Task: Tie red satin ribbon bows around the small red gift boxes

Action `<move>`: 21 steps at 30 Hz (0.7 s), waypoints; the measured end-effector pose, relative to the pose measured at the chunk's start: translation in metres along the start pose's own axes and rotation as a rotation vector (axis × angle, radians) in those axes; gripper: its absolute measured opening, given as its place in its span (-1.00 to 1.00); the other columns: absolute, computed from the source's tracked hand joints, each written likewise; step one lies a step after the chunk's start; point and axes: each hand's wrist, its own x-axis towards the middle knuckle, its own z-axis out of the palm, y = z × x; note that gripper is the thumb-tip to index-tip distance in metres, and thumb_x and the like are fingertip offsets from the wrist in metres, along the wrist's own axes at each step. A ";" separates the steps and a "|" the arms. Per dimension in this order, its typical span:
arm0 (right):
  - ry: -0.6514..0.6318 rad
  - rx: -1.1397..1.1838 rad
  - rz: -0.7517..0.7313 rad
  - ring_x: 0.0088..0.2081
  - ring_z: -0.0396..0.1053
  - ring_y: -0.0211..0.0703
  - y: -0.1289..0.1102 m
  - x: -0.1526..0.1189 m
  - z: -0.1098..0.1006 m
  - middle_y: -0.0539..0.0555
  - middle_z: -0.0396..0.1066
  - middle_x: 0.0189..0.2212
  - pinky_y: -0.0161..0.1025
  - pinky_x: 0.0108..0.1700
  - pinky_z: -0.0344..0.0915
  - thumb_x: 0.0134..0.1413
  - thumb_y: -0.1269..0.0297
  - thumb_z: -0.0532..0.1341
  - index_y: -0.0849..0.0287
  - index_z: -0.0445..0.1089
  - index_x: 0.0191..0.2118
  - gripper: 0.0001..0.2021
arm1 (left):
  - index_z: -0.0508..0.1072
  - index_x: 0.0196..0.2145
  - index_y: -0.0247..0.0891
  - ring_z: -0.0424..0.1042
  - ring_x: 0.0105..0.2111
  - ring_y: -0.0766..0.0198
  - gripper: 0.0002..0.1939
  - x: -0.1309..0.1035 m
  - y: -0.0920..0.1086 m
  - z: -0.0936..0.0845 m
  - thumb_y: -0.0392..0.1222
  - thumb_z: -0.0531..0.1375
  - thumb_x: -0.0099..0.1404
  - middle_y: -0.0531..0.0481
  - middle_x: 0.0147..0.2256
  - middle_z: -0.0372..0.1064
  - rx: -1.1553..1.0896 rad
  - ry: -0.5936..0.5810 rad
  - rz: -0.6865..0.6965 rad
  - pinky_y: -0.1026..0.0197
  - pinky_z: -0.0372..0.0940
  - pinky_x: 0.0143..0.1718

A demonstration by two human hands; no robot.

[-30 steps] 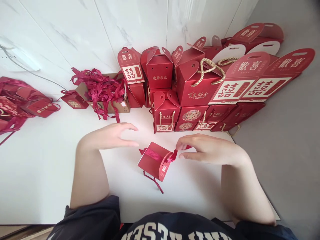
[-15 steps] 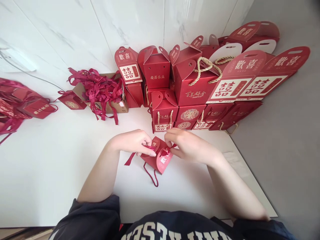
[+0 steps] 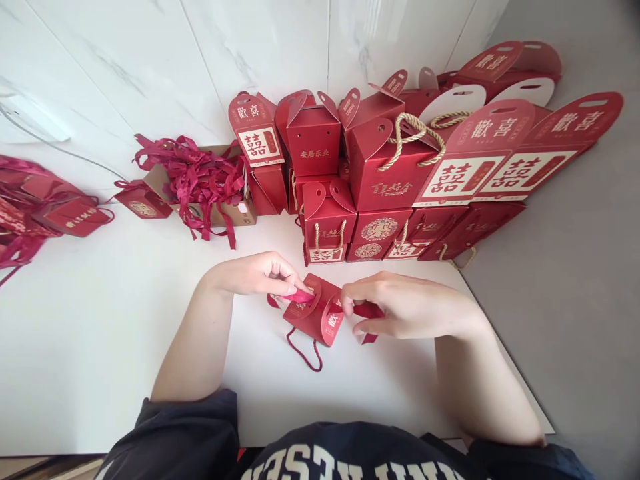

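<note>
While both hands work at the small red favour box [image 3: 313, 327], the left hand [image 3: 273, 275] pinches a crimson satin ribbon [image 3: 299, 296] between thumb and fingers, and the right hand [image 3: 403, 307], fingers curled narrow, grips its other end. The box lies between the 2 hands on the white counter [image 3: 125, 333], its 2 rounded flaps folded over the top and the ribbon passing through their slots. A dark red cord handle [image 3: 303, 356] loops out on the wearer's side, just nearer the body than the hands.

Uneven pulling could drag the light box sideways, or draw 1 short end back through its slot. Too hard a tug might crease or tear the thin card at the slots, and slack could let the 2 flaps spring apart. The cord could also snag under the box if it turned.

Beyond the left hand, a cardboard carton [image 3: 245, 217] overflows with loose ribbons [image 3: 200, 177]; beyond the right hand, stacked red gift boxes [image 3: 383, 230] could topple if bumped by a knuckle.
</note>
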 end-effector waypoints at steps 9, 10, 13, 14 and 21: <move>0.272 -0.206 0.094 -0.57 0.18 -0.30 0.003 0.005 0.006 -0.09 0.29 -0.61 -0.34 -0.49 0.02 0.17 0.25 0.18 0.11 0.38 -0.31 -0.91 | 0.30 -0.56 -0.33 0.53 -0.21 0.11 -0.65 -0.015 0.002 -0.006 -0.04 0.23 0.24 -0.27 -0.09 0.52 -0.232 0.116 0.065 0.17 0.43 -0.27; 0.266 -0.224 0.059 -0.56 0.18 -0.31 0.002 0.005 0.006 -0.08 0.32 -0.59 -0.34 -0.47 0.03 0.16 0.29 0.19 0.12 0.40 -0.34 -0.92 | 0.27 -0.56 -0.32 0.53 -0.21 0.11 -0.64 -0.018 0.002 -0.006 -0.05 0.23 0.25 -0.28 -0.11 0.53 -0.261 0.153 0.072 0.17 0.44 -0.27; 0.263 -0.267 -0.002 -0.45 0.28 -0.27 -0.001 0.004 0.006 -0.02 0.42 -0.46 -0.32 -0.39 0.09 0.17 0.39 0.17 0.12 0.44 -0.33 -0.89 | 0.23 -0.55 -0.30 0.53 -0.18 0.11 -0.66 -0.026 0.006 -0.003 -0.09 0.22 0.27 -0.25 -0.14 0.54 -0.291 0.238 0.081 0.17 0.45 -0.26; 0.270 -0.290 0.000 -0.42 0.31 -0.24 -0.001 0.004 0.007 0.00 0.43 -0.43 -0.30 -0.37 0.10 0.18 0.41 0.16 0.11 0.45 -0.31 -0.87 | 0.23 -0.55 -0.30 0.53 -0.18 0.11 -0.66 -0.027 0.007 -0.001 -0.11 0.22 0.27 -0.24 -0.14 0.55 -0.288 0.262 0.092 0.16 0.44 -0.25; 0.513 -0.614 0.161 -0.46 0.30 -0.24 0.001 -0.008 0.003 0.06 0.40 -0.31 -0.27 -0.50 0.00 0.22 0.45 0.09 0.08 0.51 -0.28 -0.75 | 0.28 -0.60 -0.33 0.48 -0.39 0.29 -0.68 -0.031 0.013 0.004 -0.20 0.20 0.26 -0.15 -0.19 0.54 -0.210 0.343 0.205 0.25 0.37 -0.41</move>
